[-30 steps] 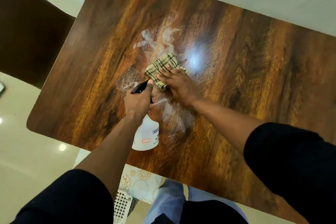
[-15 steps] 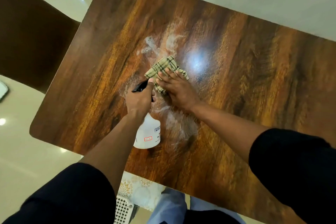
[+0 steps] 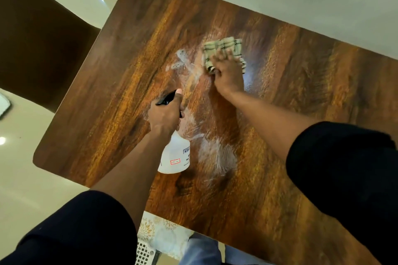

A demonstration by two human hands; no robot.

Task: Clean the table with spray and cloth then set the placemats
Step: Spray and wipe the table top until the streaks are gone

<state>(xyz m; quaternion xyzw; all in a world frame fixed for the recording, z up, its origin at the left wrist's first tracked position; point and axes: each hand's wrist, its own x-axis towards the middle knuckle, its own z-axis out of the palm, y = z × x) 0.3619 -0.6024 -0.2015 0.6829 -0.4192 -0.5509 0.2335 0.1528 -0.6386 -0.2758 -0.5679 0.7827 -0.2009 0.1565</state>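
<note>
At frame centre, a right hand presses a checked cloth flat onto the wet wooden table; the left hand grips a spray bottle.

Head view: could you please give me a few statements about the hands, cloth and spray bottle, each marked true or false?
1. The right hand presses the checked cloth onto the table. True.
2. The left hand holds nothing. False: it grips the spray bottle.
3. White wet streaks show on the wood. True.
4. Placemats already lie on the table. False: none lies on the tabletop.
5. The cloth is plain blue. False: it is pale with dark checks.
</note>
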